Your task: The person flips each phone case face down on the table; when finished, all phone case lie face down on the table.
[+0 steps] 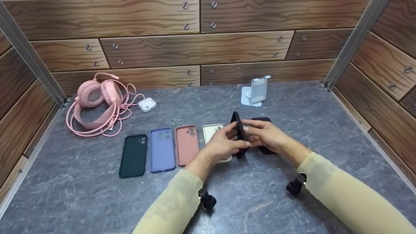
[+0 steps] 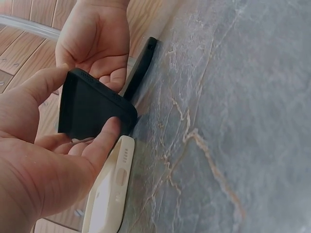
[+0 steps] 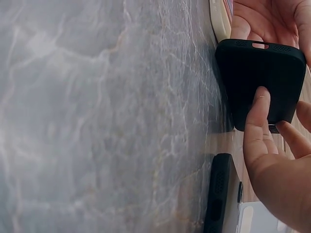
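Observation:
My left hand (image 1: 221,143) grips a black phone case (image 1: 241,136) by its edges and holds it upright above the table. In the left wrist view the case's hollow inside (image 2: 90,109) shows, with the thumb and fingers around its sides. Fingers of my right hand (image 3: 282,165) touch the flat back of the black case (image 3: 248,73), near its camera end. Partly beneath the left hand lies a cream phone case (image 2: 116,184). A second black phone case (image 1: 265,150) lies under the right hand, partly hidden by it.
Left of the hands a pink phone case (image 1: 187,147), a blue-violet one (image 1: 162,151) and a dark green one (image 1: 133,156) lie in a row. Farther back are pink headphones (image 1: 107,94), a small white case (image 1: 147,105) and a light-blue phone stand (image 1: 259,91).

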